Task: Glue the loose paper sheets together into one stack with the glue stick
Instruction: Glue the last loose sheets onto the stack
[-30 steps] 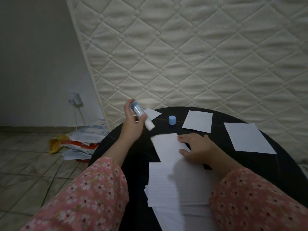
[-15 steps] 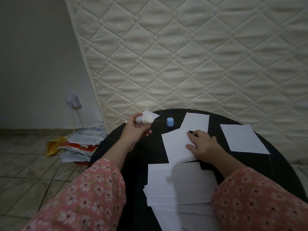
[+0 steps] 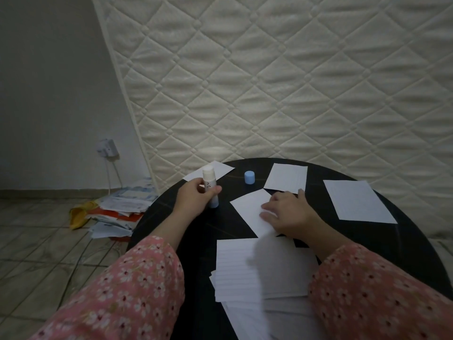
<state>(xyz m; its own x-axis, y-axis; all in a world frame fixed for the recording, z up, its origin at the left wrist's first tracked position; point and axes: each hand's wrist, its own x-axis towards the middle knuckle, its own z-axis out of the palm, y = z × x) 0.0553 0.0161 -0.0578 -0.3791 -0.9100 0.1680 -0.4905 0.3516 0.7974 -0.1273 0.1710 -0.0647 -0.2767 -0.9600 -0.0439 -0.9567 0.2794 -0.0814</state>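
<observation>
Glue stick (image 3: pixel 210 190) is the thing to watch in the head view, the only view there is: it stands upright on its blue base on the round black table (image 3: pixel 181 224), white uncapped end up, with the left hand (image 3: pixel 193 200) wrapped around its barrel, thumb in front. Its long axis runs toward twelve o'clock in the picture. The blue cap (image 3: pixel 249 177) sits apart, at about two o'clock from the stick. The loose sheet (image 3: pixel 252 212) being worked lies at roughly three to four o'clock from the stick, near it but not touching, held flat under the straight, spread fingers of the right hand (image 3: pixel 286 214), which grasps nothing. So the stick's tip must likely tilt rightward and down onto that sheet; the left hand is plainly the nearer one. The paper stack (image 3: pixel 245 271) lies at six o'clock from the sheet, other single sheets farther back.
</observation>
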